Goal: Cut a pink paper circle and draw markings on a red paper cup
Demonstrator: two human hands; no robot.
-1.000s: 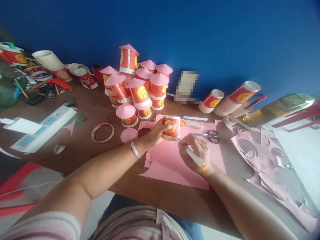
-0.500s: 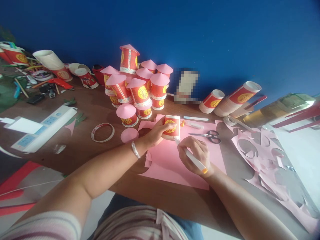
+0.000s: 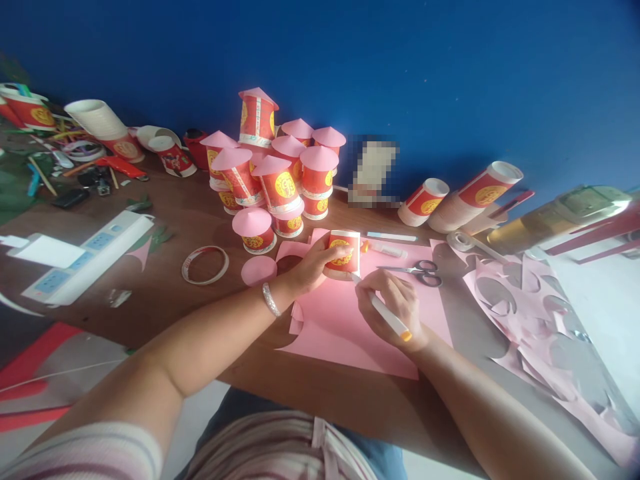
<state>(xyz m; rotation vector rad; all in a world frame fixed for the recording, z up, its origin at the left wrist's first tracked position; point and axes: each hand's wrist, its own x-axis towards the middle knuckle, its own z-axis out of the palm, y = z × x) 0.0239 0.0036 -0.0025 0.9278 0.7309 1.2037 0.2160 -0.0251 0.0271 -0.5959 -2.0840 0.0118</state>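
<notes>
Held in my left hand is a red and gold paper cup, with the thumb across its printed front. My right hand is closed round a white marker pen with an orange end, and its tip meets the cup's pale lower rim. Both hands are over a pink paper sheet. Scissors with dark handles and a capped marker lie on the sheet just beyond my right hand. To the left of the cup is a pink paper disc.
Red cups with pink cone roofs stand stacked behind my left hand. A paper ring and a white power strip lie leftward. Pink paper scraps, a tape roll and stacked cups are on the right.
The marker's tip has moved very slightly along the cup's lower rim, and my right hand has shifted a little with it. My left hand holds the cup in the same place.
</notes>
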